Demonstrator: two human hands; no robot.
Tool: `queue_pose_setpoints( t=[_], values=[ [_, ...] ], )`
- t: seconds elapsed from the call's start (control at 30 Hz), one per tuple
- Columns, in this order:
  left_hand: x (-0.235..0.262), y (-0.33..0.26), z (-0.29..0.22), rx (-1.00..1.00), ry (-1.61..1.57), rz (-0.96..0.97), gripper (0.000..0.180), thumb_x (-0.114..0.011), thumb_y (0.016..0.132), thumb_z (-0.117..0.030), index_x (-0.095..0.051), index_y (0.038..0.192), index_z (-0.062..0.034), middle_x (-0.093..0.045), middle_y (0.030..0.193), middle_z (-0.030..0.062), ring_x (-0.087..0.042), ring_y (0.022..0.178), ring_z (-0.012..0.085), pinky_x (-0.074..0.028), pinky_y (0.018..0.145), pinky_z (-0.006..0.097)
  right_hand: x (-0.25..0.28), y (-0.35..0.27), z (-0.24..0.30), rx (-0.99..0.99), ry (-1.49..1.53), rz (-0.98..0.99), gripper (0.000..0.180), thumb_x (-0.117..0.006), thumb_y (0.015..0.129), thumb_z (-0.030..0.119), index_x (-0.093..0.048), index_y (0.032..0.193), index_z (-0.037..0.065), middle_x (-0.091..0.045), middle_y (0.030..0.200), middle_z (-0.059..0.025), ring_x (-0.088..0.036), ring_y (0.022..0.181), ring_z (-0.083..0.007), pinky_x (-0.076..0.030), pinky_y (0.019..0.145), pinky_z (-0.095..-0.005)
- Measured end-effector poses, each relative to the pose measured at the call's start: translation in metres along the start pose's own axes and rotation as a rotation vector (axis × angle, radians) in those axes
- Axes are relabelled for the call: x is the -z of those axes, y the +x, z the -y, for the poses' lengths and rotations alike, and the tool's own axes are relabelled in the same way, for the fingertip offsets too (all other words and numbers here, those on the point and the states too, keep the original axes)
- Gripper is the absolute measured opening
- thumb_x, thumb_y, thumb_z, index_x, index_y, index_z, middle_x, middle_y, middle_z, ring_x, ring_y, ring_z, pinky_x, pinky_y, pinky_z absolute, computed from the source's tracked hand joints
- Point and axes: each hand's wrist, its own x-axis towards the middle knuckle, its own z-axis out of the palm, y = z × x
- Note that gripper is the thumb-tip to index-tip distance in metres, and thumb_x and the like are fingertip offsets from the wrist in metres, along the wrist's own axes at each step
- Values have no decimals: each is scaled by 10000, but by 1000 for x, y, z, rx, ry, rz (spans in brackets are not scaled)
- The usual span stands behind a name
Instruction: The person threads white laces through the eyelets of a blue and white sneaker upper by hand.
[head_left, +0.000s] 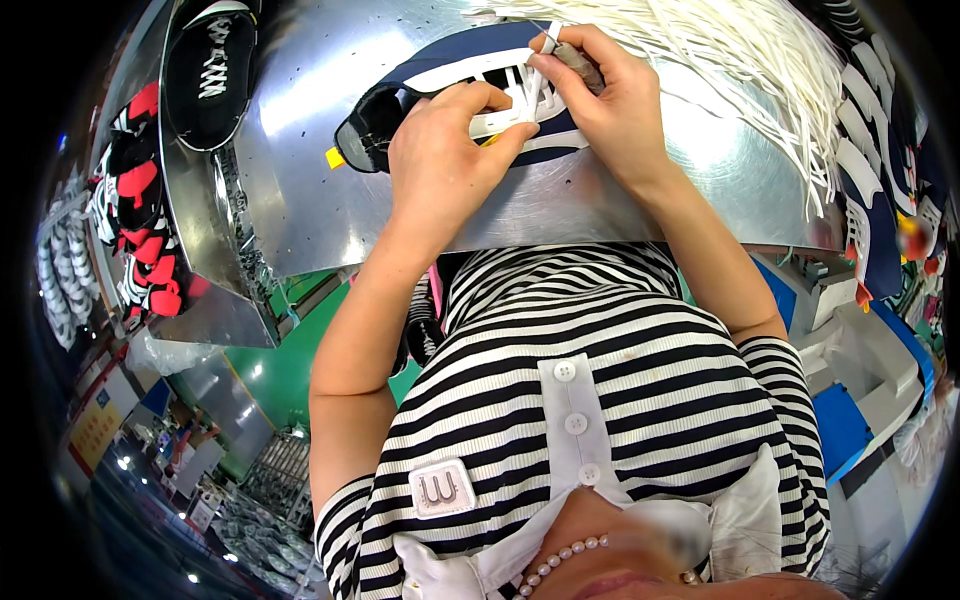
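A navy and white shoe upper (440, 70) lies on its side on the metal table, its dark collar opening toward the left. My left hand (440, 150) pinches the white edge of its lacing area between thumb and fingers. White shoelace (535, 92) crosses that area in strips. At the far right end of the upper, my right hand (620, 95) grips a hook tool with a wrapped brownish handle (578, 66). Its thin metal shaft points up and left, beside a raised piece of white lace at the fingertips. The tool's tip is hard to make out.
Loose white laces (740, 70) spread over the back right of the metal table (340, 225). Navy and white uppers (865, 175) hang along the right edge. At left, a black laced shoe (208, 80) rests beyond the table's raised rim, near red, black and white uppers (145, 210).
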Motion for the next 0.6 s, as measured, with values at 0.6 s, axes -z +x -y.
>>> queue_pose_setpoints(
  t=[0.6],
  values=[
    [-1,4,-2,-89,-30,10,269,-812,740,-214,-661,812,-3,-634,712,97,-597,608,228,-463,590,316,34,-40,20,-270,-73,310,161,-618,908,133,-550,982,7,-699,748,-118,-680,659,-263,-516,626,-331]
  ],
)
